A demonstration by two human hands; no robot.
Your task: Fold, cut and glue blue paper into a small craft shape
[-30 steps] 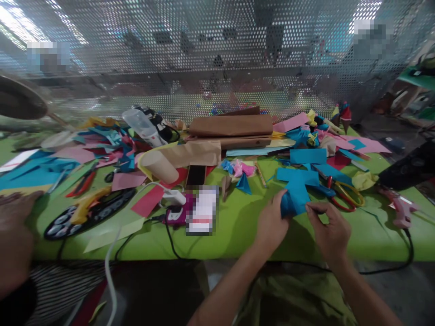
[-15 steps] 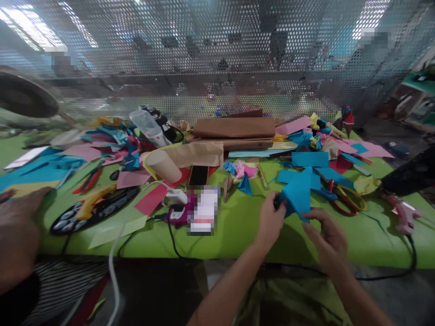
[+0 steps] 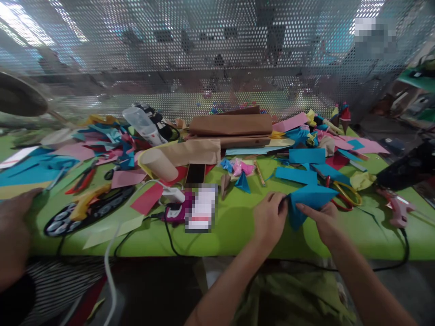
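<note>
A folded piece of blue paper (image 3: 306,198) is held above the green table (image 3: 234,242), right of the middle. My left hand (image 3: 272,219) grips its left edge, with the fingers curled round a dark thing too small to make out. On the other side my right hand (image 3: 324,219) pinches the paper, the thumb lying on its near face. Flat blue pieces (image 3: 295,175) lie just behind it. Scissors with red and yellow handles (image 3: 350,195) are partly hidden behind the held paper. A small blue cone (image 3: 243,183) lies to the left.
A phone (image 3: 203,208) and a purple device (image 3: 176,213) with cables lie left of my hands. Brown paper rolls (image 3: 231,124) are at the back, a pink glue gun (image 3: 396,208) at the right. Another person's hand (image 3: 15,231) rests at the far left, near a yellow glue gun (image 3: 87,202).
The blue paper has been turned, and its point now reaches out to the right. My right hand's thumb has come onto the paper's face. The view has shifted slightly.
</note>
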